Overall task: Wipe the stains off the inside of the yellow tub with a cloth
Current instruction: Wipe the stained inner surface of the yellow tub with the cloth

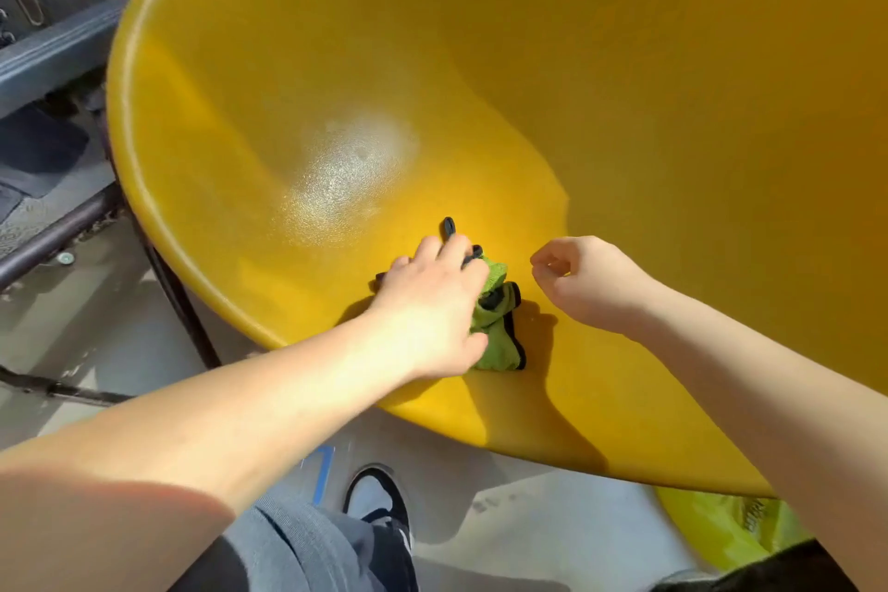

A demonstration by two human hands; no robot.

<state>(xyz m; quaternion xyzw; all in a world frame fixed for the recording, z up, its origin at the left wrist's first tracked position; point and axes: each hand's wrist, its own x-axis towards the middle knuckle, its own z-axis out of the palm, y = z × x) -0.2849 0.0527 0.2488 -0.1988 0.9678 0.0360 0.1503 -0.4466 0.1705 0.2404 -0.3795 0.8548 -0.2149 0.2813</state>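
Metal frame [53,48]: stands at far left, outside the tub, with the floor below it.
Yellow tub [230,77]: tilted toward the viewer; the inner wall shows a pale, glossy patch [355,168] left of centre.
Left hand [432,303]: palm down, fingers closed over the cloth, pressing it onto the inner wall near the lower rim.
Cloth [499,337]: green with black edging, bunched under and just right of the left hand, touching the tub surface.
Right hand [586,284]: loosely curled, holding nothing, near the cloth but apart from it.
Step in hand: wiping, judged from the pressed cloth.
Next move: calls for sweeping the cloth up-left toward the pale patch under steady pressure; whether that patch is stain or glare cannot be told.
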